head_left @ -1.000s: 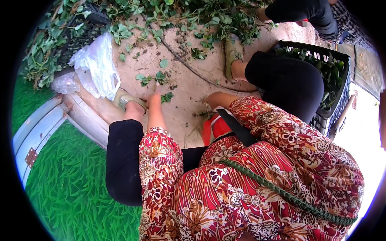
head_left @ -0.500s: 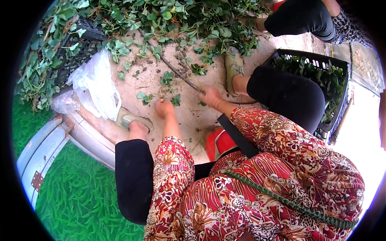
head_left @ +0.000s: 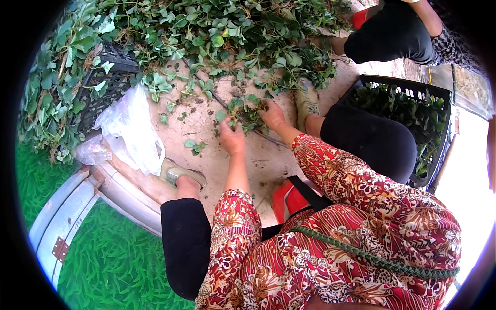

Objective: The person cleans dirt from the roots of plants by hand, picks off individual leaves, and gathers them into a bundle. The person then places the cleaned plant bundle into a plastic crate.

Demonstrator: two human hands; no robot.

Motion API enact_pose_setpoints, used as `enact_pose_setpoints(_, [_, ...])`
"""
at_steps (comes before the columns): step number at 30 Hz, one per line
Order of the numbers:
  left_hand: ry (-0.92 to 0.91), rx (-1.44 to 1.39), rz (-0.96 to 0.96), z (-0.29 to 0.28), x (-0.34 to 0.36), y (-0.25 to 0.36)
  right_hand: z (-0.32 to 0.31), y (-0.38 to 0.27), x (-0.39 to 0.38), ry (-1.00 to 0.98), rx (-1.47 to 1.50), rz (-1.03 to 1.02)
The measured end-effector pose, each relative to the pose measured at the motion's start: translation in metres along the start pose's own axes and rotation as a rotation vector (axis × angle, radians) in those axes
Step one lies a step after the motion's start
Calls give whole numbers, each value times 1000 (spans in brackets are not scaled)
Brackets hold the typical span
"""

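Both my hands meet over the ground around a small bunch of strawberry seedlings (head_left: 245,114) with green leaves and brown roots. My left hand (head_left: 232,137) is closed, its fingertips at the near left of the bunch. On the right, my right hand (head_left: 273,115) is closed on the root side of the bunch. The finger details are small and partly hidden by leaves. A thin dark hose (head_left: 219,99) runs across the ground under the bunch. One loose seedling (head_left: 195,147) lies left of my left hand.
A big heap of plants (head_left: 206,36) fills the far side. A black crate (head_left: 114,61) and a white plastic bag (head_left: 135,129) are at left, near a metal frame (head_left: 57,217). Another black crate (head_left: 403,81) of greenery stands right, near another person's dark-clad leg (head_left: 387,36).
My hands have come closer together and the left has moved right. A leafy bunch is now between them; before, my right hand was lower, by the hose. The view has shifted slightly.
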State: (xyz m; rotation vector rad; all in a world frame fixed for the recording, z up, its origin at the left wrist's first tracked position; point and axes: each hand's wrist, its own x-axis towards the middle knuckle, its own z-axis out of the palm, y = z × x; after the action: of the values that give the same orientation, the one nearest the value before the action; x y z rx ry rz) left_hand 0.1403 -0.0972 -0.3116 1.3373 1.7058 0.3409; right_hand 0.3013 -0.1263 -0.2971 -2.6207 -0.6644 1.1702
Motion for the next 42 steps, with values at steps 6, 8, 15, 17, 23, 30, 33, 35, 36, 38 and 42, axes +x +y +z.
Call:
enact_pose_setpoints(6, [-18,26,204,-4,-1,38,0,-23,2,-217,332,-153])
enact_pose_setpoints(8, [-89,-26,117,-11,9,46,-7,-45,-4,-226,332,-283])
enact_pose_setpoints(15, [140,-34,279,-53,41,63,-27,-66,3,99,257,-308])
enact_pose_setpoints(17, [281,95,87,-75,57,63,-35,-53,14,307,124,-193])
enact_pose_setpoints(23, [540,400,90,-135,142,20,-52,-48,12,320,-24,156])
enact_pose_setpoints(30, [8,266,223,-105,147,42,-9,-36,27,24,-6,-134])
enact_pose_setpoints(33, [-13,339,189,-86,120,55,7,-73,5,-180,11,-368])
enact_pose_setpoints(35, [229,400,268,-81,109,52,16,-101,-18,-314,-48,-525])
enact_pose_setpoints(36, [326,430,298,-78,109,57,13,-113,-29,-368,-116,-554])
enact_pose_setpoints(38, [535,514,343,-91,116,75,8,-129,-47,-454,-108,-585])
enact_pose_setpoints(42, [286,328,740,-91,144,124,2,-106,-57,-179,33,-551])
